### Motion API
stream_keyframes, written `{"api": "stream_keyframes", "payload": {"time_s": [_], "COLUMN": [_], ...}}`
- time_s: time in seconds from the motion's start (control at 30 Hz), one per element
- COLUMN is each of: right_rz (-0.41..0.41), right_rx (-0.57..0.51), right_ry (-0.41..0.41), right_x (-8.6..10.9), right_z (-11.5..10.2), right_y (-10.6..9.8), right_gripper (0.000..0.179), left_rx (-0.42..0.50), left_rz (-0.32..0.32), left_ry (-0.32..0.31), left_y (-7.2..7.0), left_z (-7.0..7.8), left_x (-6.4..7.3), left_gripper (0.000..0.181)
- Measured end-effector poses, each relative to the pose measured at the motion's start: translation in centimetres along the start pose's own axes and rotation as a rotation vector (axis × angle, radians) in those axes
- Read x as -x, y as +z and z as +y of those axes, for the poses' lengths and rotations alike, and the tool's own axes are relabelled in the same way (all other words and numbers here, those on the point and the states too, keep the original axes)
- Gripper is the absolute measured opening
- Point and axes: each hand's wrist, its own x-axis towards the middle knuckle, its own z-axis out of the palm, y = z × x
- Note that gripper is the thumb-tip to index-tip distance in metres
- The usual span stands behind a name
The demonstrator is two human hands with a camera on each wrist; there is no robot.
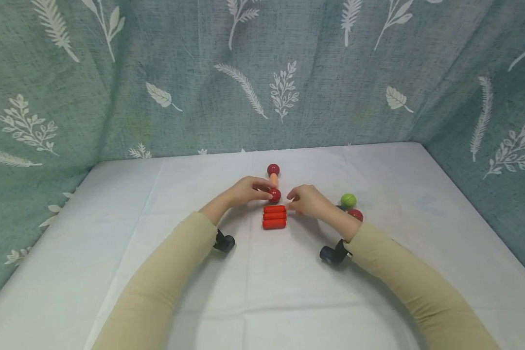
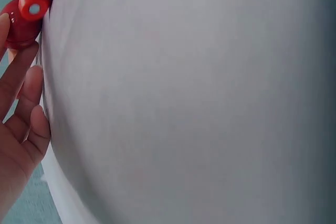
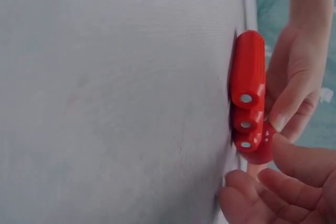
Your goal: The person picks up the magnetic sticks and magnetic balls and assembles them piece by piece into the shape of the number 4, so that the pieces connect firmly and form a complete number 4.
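Observation:
My left hand (image 1: 246, 190) pinches a red ball (image 1: 275, 195) between thumb and fingers. From that ball a light orange rod (image 1: 274, 181) runs away to a second red ball (image 1: 273, 169). Just on the near side of the held ball, three red rods (image 1: 274, 217) lie side by side on the white cloth. Their ends show pale round discs in the right wrist view. To the right of the rods is my right hand (image 1: 310, 201), fingers loosely bent and nothing between them. Its thumb comes close to the held ball (image 3: 261, 148) in the right wrist view.
Beyond my right wrist lie a green ball (image 1: 348, 200), another red ball (image 1: 356, 215) and a dark blue piece (image 1: 341, 207), partly hidden by the forearm. White cloth (image 1: 179, 184) covers the table. A patterned blue-green curtain (image 1: 262, 78) hangs behind and at both sides.

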Motion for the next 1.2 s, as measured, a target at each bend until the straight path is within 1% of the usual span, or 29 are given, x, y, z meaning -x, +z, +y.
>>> {"api": "stream_keyframes", "payload": {"time_s": [0.2, 0.43, 0.57, 0.8, 1.0, 1.2], "right_rz": [-0.051, -0.057, -0.051, -0.059, -0.074, -0.065], "right_rx": [0.028, 0.064, 0.075, 0.096, 0.068, 0.051], "right_ry": [-0.008, -0.01, -0.017, -0.026, 0.004, 0.005], "right_x": [-0.8, -1.2, -1.3, -1.3, -1.2, -1.1], "right_z": [-0.4, -1.0, -1.0, -1.0, -0.8, -0.8], "right_y": [0.6, 1.1, 1.2, 1.4, 0.8, 0.2], "right_gripper": [0.036, 0.03, 0.028, 0.024, 0.022, 0.023], "left_rx": [-0.006, 0.001, 0.023, 0.048, 0.073, 0.074], "left_rz": [-0.001, -0.004, -0.005, -0.006, -0.006, -0.011], "left_ry": [-0.005, -0.013, -0.023, -0.013, -0.036, -0.032], "left_y": [-1.0, -1.3, -1.4, -1.5, -1.4, -1.4], "left_z": [-1.0, -1.7, -1.8, -1.8, -1.8, -1.9], "left_x": [0.8, 1.4, 1.7, 2.2, 2.2, 2.1], "left_gripper": [0.036, 0.038, 0.04, 0.037, 0.035, 0.035]}}
